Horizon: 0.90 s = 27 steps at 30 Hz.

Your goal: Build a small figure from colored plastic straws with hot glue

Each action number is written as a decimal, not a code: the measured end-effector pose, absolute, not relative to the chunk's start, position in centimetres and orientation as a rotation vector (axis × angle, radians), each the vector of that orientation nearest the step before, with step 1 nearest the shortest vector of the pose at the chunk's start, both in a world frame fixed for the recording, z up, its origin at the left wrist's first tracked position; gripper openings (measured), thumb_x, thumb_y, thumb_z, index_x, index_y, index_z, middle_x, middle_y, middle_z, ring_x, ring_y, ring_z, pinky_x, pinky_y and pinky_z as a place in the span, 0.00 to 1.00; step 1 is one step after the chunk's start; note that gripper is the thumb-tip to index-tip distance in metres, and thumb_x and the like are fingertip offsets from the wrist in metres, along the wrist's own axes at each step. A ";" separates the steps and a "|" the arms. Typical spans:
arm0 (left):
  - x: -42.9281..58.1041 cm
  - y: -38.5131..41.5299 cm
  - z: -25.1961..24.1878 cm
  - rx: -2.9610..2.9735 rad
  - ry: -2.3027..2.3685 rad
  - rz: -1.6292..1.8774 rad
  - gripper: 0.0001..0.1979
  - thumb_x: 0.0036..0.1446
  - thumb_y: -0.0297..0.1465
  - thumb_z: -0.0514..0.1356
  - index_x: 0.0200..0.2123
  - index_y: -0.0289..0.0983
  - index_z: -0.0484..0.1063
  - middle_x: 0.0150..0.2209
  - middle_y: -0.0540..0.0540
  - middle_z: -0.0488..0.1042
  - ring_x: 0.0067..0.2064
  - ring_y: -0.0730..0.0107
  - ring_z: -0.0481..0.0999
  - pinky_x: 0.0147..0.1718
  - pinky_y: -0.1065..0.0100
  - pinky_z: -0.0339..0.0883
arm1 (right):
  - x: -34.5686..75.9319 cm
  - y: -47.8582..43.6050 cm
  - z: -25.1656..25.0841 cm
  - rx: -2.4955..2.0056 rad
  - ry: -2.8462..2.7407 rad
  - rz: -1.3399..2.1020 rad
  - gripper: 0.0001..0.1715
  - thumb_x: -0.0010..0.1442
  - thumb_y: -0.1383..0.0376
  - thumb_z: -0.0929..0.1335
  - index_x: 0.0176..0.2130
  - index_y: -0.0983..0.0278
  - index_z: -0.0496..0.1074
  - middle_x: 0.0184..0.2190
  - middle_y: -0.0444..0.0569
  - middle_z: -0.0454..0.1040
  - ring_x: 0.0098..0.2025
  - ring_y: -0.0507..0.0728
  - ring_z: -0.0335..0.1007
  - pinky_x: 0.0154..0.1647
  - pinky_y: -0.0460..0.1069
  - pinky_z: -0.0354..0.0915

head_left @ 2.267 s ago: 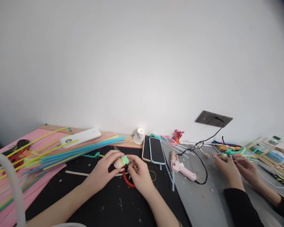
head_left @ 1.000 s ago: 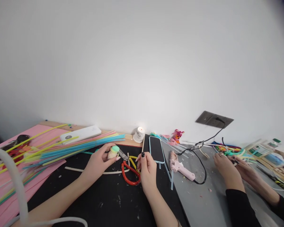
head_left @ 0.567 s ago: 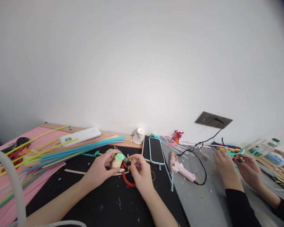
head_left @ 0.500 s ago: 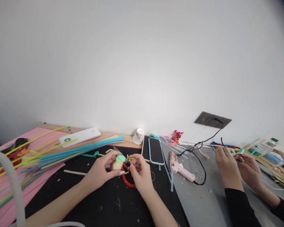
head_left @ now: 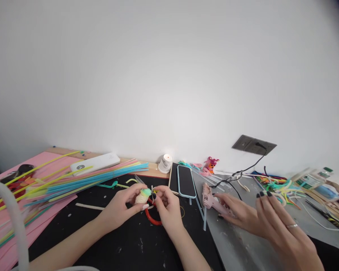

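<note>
My left hand [head_left: 121, 205] is closed around a small cream and green fuzzy craft piece [head_left: 143, 195], held just above the black mat [head_left: 124, 241]. My right hand [head_left: 167, 205] pinches at the right side of the same piece, fingertips pressed together; whatever it holds there is too small to make out. Red-handled scissors [head_left: 151, 219] lie on the mat under my fingers.
Several long coloured straws [head_left: 81, 180] fan over pink paper [head_left: 5, 226] at left, by a white power bank [head_left: 95, 164]. A phone [head_left: 185, 179], a candle cup [head_left: 165, 163] and a pink glue gun [head_left: 210, 195] sit nearby. Another person's hands [head_left: 271, 226] reach over the grey mat, one on the glue gun.
My right hand came back from beside the phone to pinch the craft piece. The other person's hands moved from the pipe cleaners toward the glue gun.
</note>
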<state>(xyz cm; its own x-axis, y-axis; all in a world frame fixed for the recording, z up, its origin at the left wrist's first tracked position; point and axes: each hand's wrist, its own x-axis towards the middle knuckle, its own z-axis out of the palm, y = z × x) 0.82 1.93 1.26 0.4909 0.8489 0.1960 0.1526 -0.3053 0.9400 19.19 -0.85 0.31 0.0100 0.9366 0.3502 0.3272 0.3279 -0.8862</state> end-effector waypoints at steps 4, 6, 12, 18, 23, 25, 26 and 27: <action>0.8 1.8 1.5 1.800 0.827 0.840 0.17 0.56 0.34 0.61 0.48 0.38 0.66 0.41 0.46 0.76 0.41 0.62 0.76 0.41 0.64 0.71 | 19.1 -0.9 0.6 -1.199 -1.598 0.625 0.11 0.55 0.72 0.64 0.38 0.63 0.73 0.25 0.43 0.70 0.23 0.50 0.63 0.25 0.44 0.60; 0.8 1.8 1.6 1.808 0.829 0.815 0.17 0.56 0.34 0.61 0.48 0.39 0.67 0.41 0.46 0.77 0.41 0.62 0.76 0.41 0.64 0.71 | 19.2 -1.0 0.8 -1.196 -1.640 0.536 0.10 0.56 0.72 0.64 0.35 0.64 0.75 0.25 0.44 0.72 0.24 0.50 0.65 0.26 0.44 0.61; 0.8 1.7 2.0 1.818 0.855 0.803 0.17 0.56 0.35 0.60 0.48 0.38 0.67 0.41 0.46 0.77 0.41 0.63 0.76 0.42 0.65 0.71 | 19.5 -0.9 1.3 -1.136 -1.745 0.382 0.11 0.57 0.73 0.65 0.36 0.63 0.77 0.29 0.47 0.76 0.28 0.52 0.71 0.30 0.45 0.65; 0.8 1.7 2.1 1.839 0.873 0.791 0.17 0.56 0.36 0.61 0.48 0.39 0.68 0.41 0.46 0.77 0.40 0.63 0.76 0.41 0.64 0.72 | 19.5 -0.7 1.0 -1.083 -1.775 0.351 0.10 0.59 0.71 0.66 0.35 0.62 0.77 0.30 0.48 0.79 0.31 0.54 0.75 0.34 0.46 0.69; 0.6 1.8 1.7 1.859 0.857 0.789 0.17 0.56 0.37 0.61 0.48 0.39 0.69 0.41 0.46 0.77 0.40 0.62 0.76 0.41 0.64 0.71 | 19.5 -0.9 1.0 -1.155 -1.803 0.370 0.11 0.60 0.70 0.65 0.35 0.61 0.77 0.30 0.49 0.79 0.32 0.55 0.75 0.35 0.48 0.69; 0.6 1.8 1.6 1.868 0.864 0.784 0.16 0.56 0.37 0.61 0.47 0.39 0.69 0.40 0.46 0.77 0.39 0.63 0.76 0.40 0.64 0.71 | 19.5 -1.0 1.0 -1.156 -1.813 0.358 0.11 0.61 0.70 0.65 0.35 0.61 0.77 0.30 0.49 0.79 0.32 0.55 0.75 0.35 0.48 0.69; 0.6 1.8 1.6 1.872 0.868 0.783 0.16 0.56 0.37 0.61 0.47 0.39 0.69 0.39 0.46 0.77 0.39 0.63 0.76 0.40 0.64 0.71 | 19.5 -1.0 1.0 -1.155 -1.818 0.350 0.11 0.61 0.70 0.64 0.35 0.61 0.77 0.30 0.49 0.79 0.32 0.55 0.75 0.35 0.48 0.69; 0.6 1.8 1.5 1.876 0.870 0.783 0.16 0.56 0.37 0.61 0.47 0.39 0.69 0.39 0.46 0.77 0.38 0.63 0.76 0.39 0.64 0.71 | 19.5 -1.1 1.0 -1.155 -1.823 0.343 0.11 0.61 0.69 0.64 0.35 0.61 0.77 0.30 0.49 0.78 0.32 0.55 0.75 0.35 0.48 0.69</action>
<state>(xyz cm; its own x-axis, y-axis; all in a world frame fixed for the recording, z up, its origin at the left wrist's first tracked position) 0.63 1.83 1.54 0.5524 0.8172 0.1644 0.2495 -0.3502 0.9028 19.45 -1.07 0.97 -0.1358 0.8235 0.5508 0.5672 0.5204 -0.6383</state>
